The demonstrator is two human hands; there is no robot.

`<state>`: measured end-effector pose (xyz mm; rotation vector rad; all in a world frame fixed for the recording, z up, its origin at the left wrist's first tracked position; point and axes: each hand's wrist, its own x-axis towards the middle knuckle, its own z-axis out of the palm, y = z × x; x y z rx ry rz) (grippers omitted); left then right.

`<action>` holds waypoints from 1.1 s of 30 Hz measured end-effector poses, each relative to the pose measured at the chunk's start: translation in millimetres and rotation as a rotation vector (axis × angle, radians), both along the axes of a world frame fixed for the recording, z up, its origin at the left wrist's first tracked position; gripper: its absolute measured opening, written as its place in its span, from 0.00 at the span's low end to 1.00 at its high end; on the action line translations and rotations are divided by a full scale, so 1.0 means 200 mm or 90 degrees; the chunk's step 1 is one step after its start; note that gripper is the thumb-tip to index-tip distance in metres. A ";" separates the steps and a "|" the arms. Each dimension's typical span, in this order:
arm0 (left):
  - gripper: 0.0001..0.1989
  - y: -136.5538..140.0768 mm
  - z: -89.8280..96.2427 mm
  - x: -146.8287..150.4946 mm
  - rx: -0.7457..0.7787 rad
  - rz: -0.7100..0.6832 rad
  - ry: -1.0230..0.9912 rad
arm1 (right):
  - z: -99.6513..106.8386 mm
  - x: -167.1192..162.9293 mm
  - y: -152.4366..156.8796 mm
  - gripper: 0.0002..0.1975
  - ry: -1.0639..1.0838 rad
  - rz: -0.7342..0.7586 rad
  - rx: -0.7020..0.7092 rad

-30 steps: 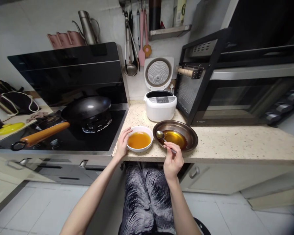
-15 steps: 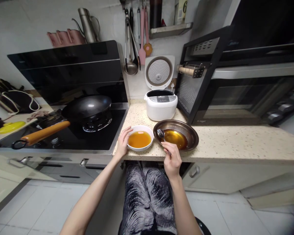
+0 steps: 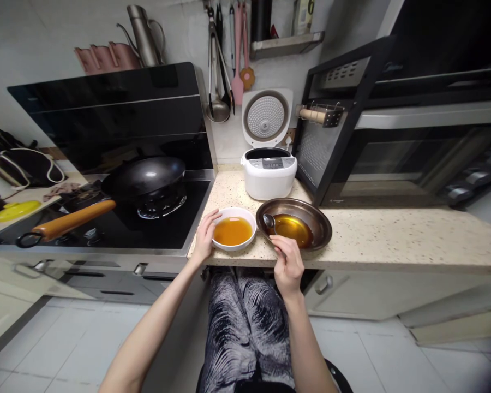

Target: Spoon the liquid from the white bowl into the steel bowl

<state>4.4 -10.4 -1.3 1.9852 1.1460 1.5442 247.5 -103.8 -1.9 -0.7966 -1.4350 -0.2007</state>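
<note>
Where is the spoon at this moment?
In the head view, the right hand holds the spoon at the left side of the metal basin, beside the white bowl.

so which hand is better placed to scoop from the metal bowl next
Likely the right hand: it holds the spoon at the metal bowl, while the left hand is at the white bowl.

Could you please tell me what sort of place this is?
Most likely a home kitchen: a wok sits on a stove, and a rice cooker stands open on the counter.
</note>
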 end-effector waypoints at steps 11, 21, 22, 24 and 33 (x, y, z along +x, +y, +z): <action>0.20 0.00 0.01 0.00 0.002 -0.002 0.001 | 0.01 -0.05 -0.02 0.11 0.110 -0.015 0.001; 0.19 -0.01 0.01 0.00 0.009 -0.007 0.008 | -0.01 -0.04 -0.01 0.12 0.110 -0.015 -0.001; 0.19 0.00 0.01 0.00 0.010 -0.009 0.008 | -0.01 -0.04 0.00 0.12 0.106 -0.024 -0.001; 0.19 0.00 0.00 0.00 0.013 -0.012 0.007 | -0.01 -0.04 0.00 0.12 0.101 -0.048 -0.001; 0.20 0.00 0.00 0.00 0.004 -0.010 0.012 | 0.03 -0.13 -0.02 0.08 0.202 -0.006 -0.012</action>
